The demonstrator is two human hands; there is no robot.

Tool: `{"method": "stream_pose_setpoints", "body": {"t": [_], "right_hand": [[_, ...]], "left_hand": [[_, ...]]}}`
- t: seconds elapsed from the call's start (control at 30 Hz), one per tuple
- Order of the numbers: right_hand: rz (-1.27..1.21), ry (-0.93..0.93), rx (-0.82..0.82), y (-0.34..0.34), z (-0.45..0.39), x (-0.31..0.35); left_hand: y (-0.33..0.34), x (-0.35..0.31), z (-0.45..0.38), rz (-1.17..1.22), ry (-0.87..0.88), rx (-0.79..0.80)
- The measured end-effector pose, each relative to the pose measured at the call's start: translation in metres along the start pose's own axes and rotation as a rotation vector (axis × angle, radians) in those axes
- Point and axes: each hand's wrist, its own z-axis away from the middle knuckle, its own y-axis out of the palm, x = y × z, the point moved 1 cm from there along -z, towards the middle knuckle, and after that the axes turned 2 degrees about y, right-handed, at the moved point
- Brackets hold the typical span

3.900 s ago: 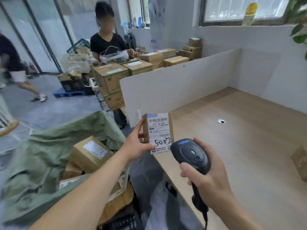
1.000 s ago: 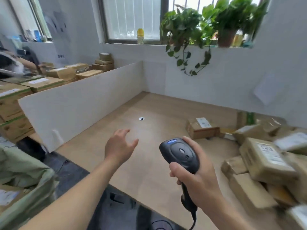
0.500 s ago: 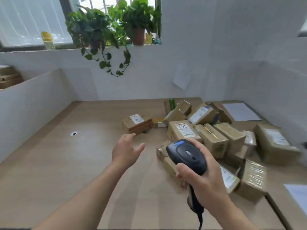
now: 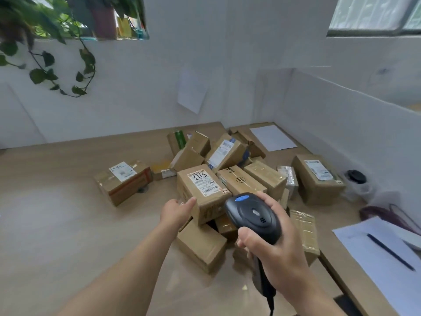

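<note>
Left hand (image 4: 176, 213): fingers loosely straight, holding nothing, at the near left corner of the labelled box (image 4: 201, 190); contact hard to make out.
Right hand (image 4: 275, 247): wrapped round the scanner (image 4: 251, 216), hiding its handle; cable cut off below.
Labelled box: atop the parcel heap (image 4: 264, 176) on the desk (image 4: 57, 213); lower parcels partly hidden.

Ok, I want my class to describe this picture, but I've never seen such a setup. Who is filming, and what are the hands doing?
There is no machine here: a person wears a wide-angle camera on the head, so the picture looks forward and down at their own arms. The right hand grips a black barcode scanner. The left hand, held open, reaches the side of a labelled box on a pile of parcels on the wooden table. A sheet with a pen lies at the right.
</note>
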Motion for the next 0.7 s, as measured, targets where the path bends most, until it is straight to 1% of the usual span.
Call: {"method": "stream_pose_setpoints", "body": {"t": [0.13, 0.23, 0.3, 0.4, 0.53, 0.7], "right_hand": [[0.038, 0.012, -0.042, 0.002, -0.029, -0.01], [0.086, 0.033, -0.065, 0.005, -0.05, -0.016], [0.079, 0.053, -0.076, 0.008, -0.058, -0.017], [0.081, 0.071, -0.094, 0.012, -0.071, -0.021], [0.103, 0.077, -0.103, 0.021, -0.081, -0.025], [0.115, 0.061, -0.087, 0.029, -0.086, -0.024]], "left_hand": [[0.031, 0.006, -0.042, 0.169, -0.177, 0.1], [0.05, 0.006, -0.062, 0.284, -0.25, 0.19], [0.056, 0.004, -0.068, 0.405, -0.279, 0.242], [0.065, 0.013, -0.096, 0.493, -0.323, 0.221], [0.062, 0.01, -0.105, 0.521, -0.379, 0.196], [0.055, 0.011, -0.104, 0.501, -0.399, 0.261]]}}
